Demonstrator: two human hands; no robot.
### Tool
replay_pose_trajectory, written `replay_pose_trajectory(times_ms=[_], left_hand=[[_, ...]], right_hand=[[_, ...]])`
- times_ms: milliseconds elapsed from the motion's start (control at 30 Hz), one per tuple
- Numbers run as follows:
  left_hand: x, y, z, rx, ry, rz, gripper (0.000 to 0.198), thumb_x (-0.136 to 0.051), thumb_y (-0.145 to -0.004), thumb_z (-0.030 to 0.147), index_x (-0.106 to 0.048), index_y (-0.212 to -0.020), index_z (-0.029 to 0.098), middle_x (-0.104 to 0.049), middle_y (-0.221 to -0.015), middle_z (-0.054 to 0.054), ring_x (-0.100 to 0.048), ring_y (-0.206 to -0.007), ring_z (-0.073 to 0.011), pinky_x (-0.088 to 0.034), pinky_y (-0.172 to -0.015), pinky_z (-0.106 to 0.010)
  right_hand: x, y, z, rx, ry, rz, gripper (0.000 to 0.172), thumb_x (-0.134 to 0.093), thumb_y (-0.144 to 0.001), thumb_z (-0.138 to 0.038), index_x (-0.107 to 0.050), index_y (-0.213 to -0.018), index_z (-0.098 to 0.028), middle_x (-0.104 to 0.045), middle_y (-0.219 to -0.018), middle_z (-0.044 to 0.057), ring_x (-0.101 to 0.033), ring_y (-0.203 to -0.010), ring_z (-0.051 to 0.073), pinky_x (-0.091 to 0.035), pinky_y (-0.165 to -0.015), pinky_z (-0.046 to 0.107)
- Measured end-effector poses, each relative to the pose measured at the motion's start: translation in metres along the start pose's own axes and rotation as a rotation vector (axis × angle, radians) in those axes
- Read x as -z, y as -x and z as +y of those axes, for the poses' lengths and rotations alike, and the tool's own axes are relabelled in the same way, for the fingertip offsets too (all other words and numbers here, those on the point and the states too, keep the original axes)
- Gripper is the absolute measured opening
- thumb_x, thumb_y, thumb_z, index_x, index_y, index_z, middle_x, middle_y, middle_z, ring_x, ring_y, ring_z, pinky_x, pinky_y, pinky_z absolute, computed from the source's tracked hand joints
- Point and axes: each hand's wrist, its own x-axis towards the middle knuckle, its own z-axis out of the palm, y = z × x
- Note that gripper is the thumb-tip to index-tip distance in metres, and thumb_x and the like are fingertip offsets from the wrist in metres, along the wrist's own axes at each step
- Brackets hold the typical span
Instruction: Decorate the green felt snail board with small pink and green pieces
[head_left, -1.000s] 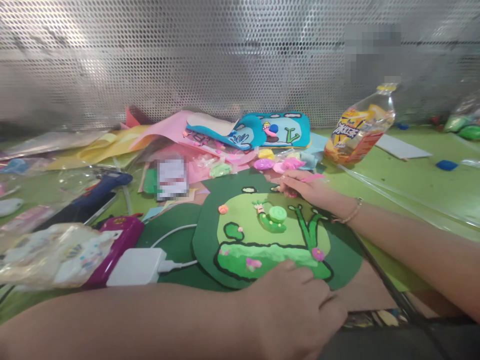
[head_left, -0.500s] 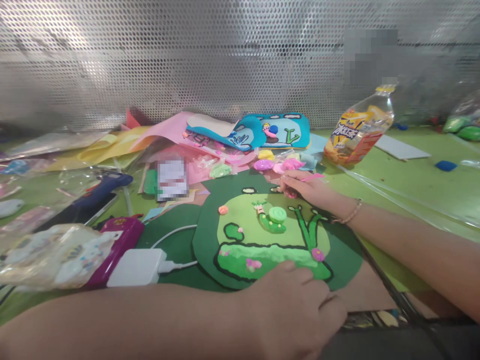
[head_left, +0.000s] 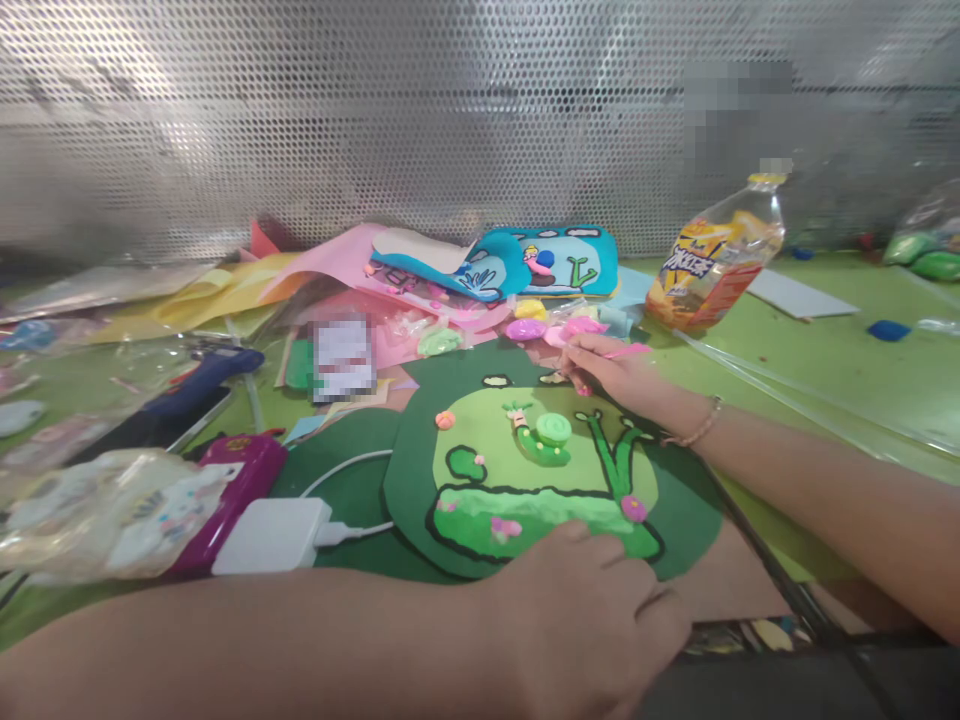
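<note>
A green clay picture (head_left: 409,500) lies before me, its dark green border round a lighter middle. On it are a clay snail (head_left: 553,430), a forked green plant (head_left: 619,455) and small flowers. At its front edge rests my left hand (head_left: 585,610), fingers curled under and their tips hidden. My right hand (head_left: 604,370) is closed in a pinch over the picture's upper right edge. A slim pink piece (head_left: 630,351) shows behind its knuckles, and a small pink bit (head_left: 584,390) lies under its fingers. What the pinch holds is not clear.
Packets of coloured clay (head_left: 527,328) lie beyond the picture, with blue clay pictures (head_left: 596,262) behind. A tilted drink bottle (head_left: 716,260) stands at back right. On the left are a white charger (head_left: 274,535) with cable, a magenta case (head_left: 240,480) and a blue-handled tool (head_left: 202,380).
The view has shifted very slightly. Both hands stay in nearly the same places, with the right fingers moving only a little.
</note>
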Motion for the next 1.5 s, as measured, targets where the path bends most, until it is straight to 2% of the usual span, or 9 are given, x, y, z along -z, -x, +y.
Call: replay_pose_trajectory(times_ms=[200, 433, 567, 667, 767, 867, 1167, 1500], left_hand=[[0.002, -0.001, -0.001, -0.001, -0.009, -0.005, 0.039, -0.053, -0.084, 0.043, -0.051, -0.110, 0.014, -0.053, -0.079, -0.003, -0.049, -0.073, -0.0180, -0.032, -0.060, -0.033], [0.002, 0.000, 0.000, 0.004, -0.020, -0.026, 0.038, -0.052, -0.084, 0.043, -0.050, -0.110, 0.015, -0.053, -0.080, -0.003, -0.049, -0.074, -0.0183, -0.032, -0.060, -0.032], [0.002, 0.000, 0.000, -0.001, 0.003, -0.011, 0.039, -0.053, -0.083, 0.041, -0.050, -0.111, 0.014, -0.053, -0.080, -0.002, -0.049, -0.073, -0.0180, -0.032, -0.059, -0.033], [0.002, -0.001, 0.000, -0.003, 0.008, 0.003, 0.037, -0.054, -0.083, 0.040, -0.050, -0.110, 0.014, -0.053, -0.080, -0.002, -0.049, -0.073, -0.0180, -0.031, -0.059, -0.033], [0.003, 0.000, 0.000, -0.002, 0.003, -0.008, 0.037, -0.054, -0.083, 0.040, -0.050, -0.109, 0.014, -0.053, -0.080, -0.002, -0.049, -0.073, -0.0181, -0.031, -0.060, -0.033], [0.004, 0.000, 0.000, 0.002, 0.009, -0.009, 0.038, -0.055, -0.082, 0.040, -0.050, -0.110, 0.015, -0.053, -0.081, -0.002, -0.048, -0.073, -0.0181, -0.032, -0.061, -0.033], [0.004, -0.001, 0.000, -0.002, 0.000, -0.035, 0.041, -0.055, -0.082, 0.042, -0.050, -0.111, 0.014, -0.054, -0.081, -0.003, -0.050, -0.074, -0.0186, -0.034, -0.061, -0.033], [0.005, 0.000, -0.001, -0.008, 0.003, -0.022, 0.042, -0.056, -0.081, 0.043, -0.050, -0.111, 0.014, -0.053, -0.082, -0.002, -0.049, -0.074, -0.0185, -0.033, -0.061, -0.034]], right_hand=[[0.001, 0.000, 0.000, 0.039, -0.019, -0.013, 0.017, -0.046, -0.090, -0.030, -0.046, -0.076, -0.021, -0.048, -0.054, -0.004, -0.046, -0.048, 0.010, -0.037, -0.048, 0.024], [-0.002, 0.001, 0.001, 0.083, 0.083, -0.014, 0.015, -0.047, -0.088, -0.026, -0.046, -0.074, -0.021, -0.046, -0.054, -0.005, -0.043, -0.048, 0.009, -0.037, -0.050, 0.023], [-0.002, -0.001, 0.001, 0.075, 0.223, 0.002, 0.010, -0.049, -0.086, -0.026, -0.053, -0.079, -0.019, -0.054, -0.064, -0.001, -0.047, -0.052, 0.010, -0.037, -0.049, 0.024], [0.000, -0.003, 0.003, 0.211, 0.405, 0.004, 0.008, -0.054, -0.083, -0.025, -0.059, -0.080, -0.019, -0.061, -0.077, 0.004, -0.054, -0.064, 0.014, -0.041, -0.058, 0.027], [0.003, -0.005, 0.008, 0.366, 0.532, -0.032, 0.008, -0.060, -0.080, -0.024, -0.063, -0.076, -0.018, -0.061, -0.076, 0.006, -0.055, -0.070, 0.017, -0.042, -0.065, 0.030], [0.004, -0.006, 0.014, 0.389, 0.589, -0.046, 0.008, -0.062, -0.078, -0.025, -0.063, -0.076, -0.018, -0.059, -0.075, 0.006, -0.053, -0.068, 0.017, -0.041, -0.063, 0.030], [0.004, -0.008, 0.023, 0.455, 0.646, -0.085, 0.015, -0.054, -0.086, -0.026, -0.058, -0.074, -0.017, -0.057, -0.072, 0.005, -0.051, -0.068, 0.016, -0.039, -0.063, 0.029], [0.005, -0.006, 0.025, 0.467, 0.649, -0.105, 0.012, -0.051, -0.087, -0.027, -0.055, -0.081, -0.018, -0.056, -0.079, 0.007, -0.051, -0.072, 0.018, -0.039, -0.064, 0.030]])
